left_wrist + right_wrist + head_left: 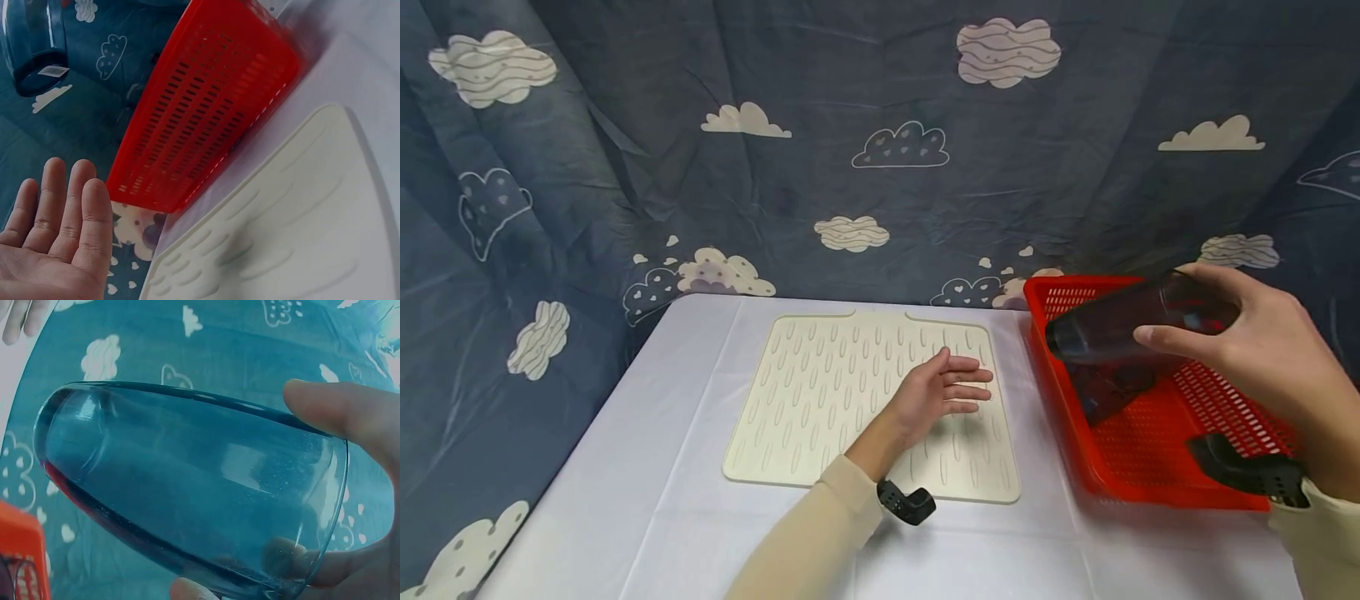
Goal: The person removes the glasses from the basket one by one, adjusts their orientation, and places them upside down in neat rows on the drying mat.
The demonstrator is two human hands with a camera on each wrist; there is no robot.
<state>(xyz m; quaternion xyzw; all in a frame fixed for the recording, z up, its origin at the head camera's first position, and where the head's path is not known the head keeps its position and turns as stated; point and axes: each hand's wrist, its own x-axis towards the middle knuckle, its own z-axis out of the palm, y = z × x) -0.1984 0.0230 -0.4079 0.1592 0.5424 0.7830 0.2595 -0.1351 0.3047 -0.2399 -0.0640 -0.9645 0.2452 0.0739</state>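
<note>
Sideways over the red basket [1150, 467]: dark glass [1135, 329] gripped in right hand [1255, 358], held clear above the basket's left rim.

Fingers and thumb wrapped round the glass near its mouth, base pointing left toward the mat [820, 392]. Left hand [936, 392] flat and relaxed, fingers straight, resting on the mat's right part, just short of its right edge. Narrow strip of bare white table [625, 500] between mat and basket; wider bare margin along the near edge and left of the mat. Basket close to the table's right edge. Cloud-print cloth [880, 150] behind. Small pale label on the glass in the left wrist view, too blurred to read.
</note>
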